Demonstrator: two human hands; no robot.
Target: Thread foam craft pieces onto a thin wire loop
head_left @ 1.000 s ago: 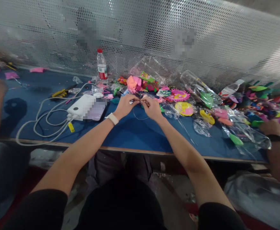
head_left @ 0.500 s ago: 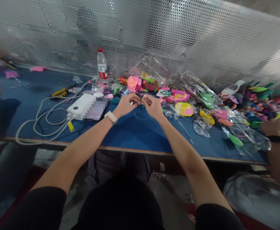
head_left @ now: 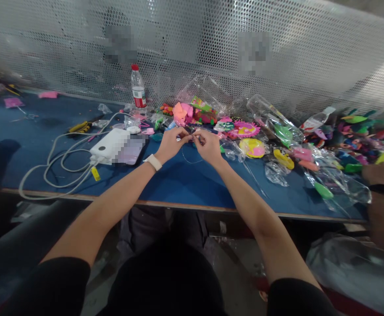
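Above the blue table, my left hand (head_left: 171, 145) and my right hand (head_left: 208, 147) meet fingertip to fingertip, each closed in a pinch. A thin pale thread (head_left: 192, 162) hangs in a loose curve just below them, running from the left fingers toward the right hand. What else lies between the fingertips is too small to make out. Right behind the hands is a heap of colourful foam pieces (head_left: 183, 113). A yellow and pink foam piece (head_left: 253, 148) lies to the right of my right hand.
A white power bank (head_left: 110, 145) with looped cables and a phone (head_left: 133, 150) lie on the left, near yellow-black pliers (head_left: 80, 127). A bottle (head_left: 138, 87) stands against the perforated metal panel (head_left: 185, 44). Plastic bags and a co-worker's hand (head_left: 380, 174) are on the right.
My hands stay together in nearly the same place, with small finger shifts. The loop of thread has moved slightly left. The co-worker's arm at the left edge has drawn farther out of view.
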